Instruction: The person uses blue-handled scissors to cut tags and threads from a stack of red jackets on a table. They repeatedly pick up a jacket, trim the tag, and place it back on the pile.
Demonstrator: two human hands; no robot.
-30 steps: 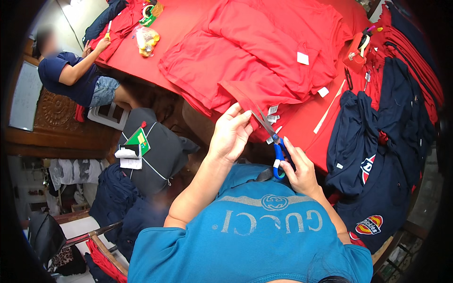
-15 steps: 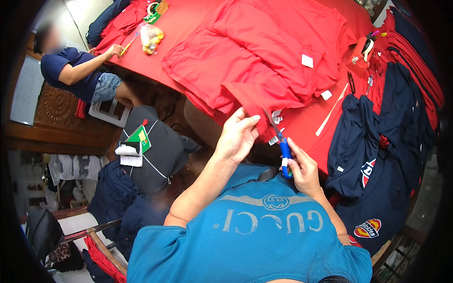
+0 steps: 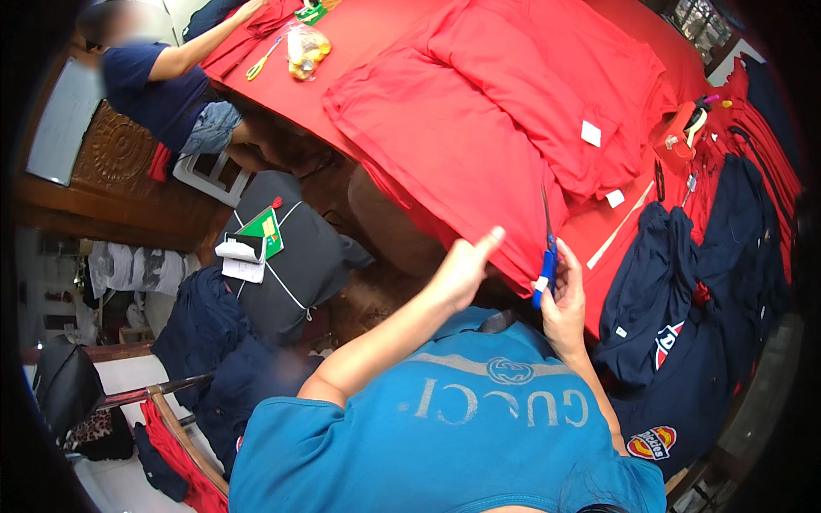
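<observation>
My right hand (image 3: 564, 301) is closed around a pair of scissors (image 3: 547, 265) with blue handles and a patch of white on them. The thin dark blades point away from me, over the red garment (image 3: 462, 162) spread on the table. My left hand (image 3: 460, 275) is by the garment's near edge, thumb stretched out and apart from the other fingers, which are partly hidden; no cloth shows pinched in it. Two white tags (image 3: 591, 132) lie on the red cloth to the right.
A red tape dispenser (image 3: 682, 137) stands at the table's right. Navy garments (image 3: 646, 282) hang over the right edge. At the far left a co-worker (image 3: 158, 94) stands by yellow-handled scissors (image 3: 258, 68) and a plastic bag (image 3: 306, 51). A tied dark bundle (image 3: 295, 218) sits left of me.
My left hand has let go of the raised red cloth, which now lies flat. The scissors have moved slightly right. The co-worker's hand has left the yellow-handled scissors on the table.
</observation>
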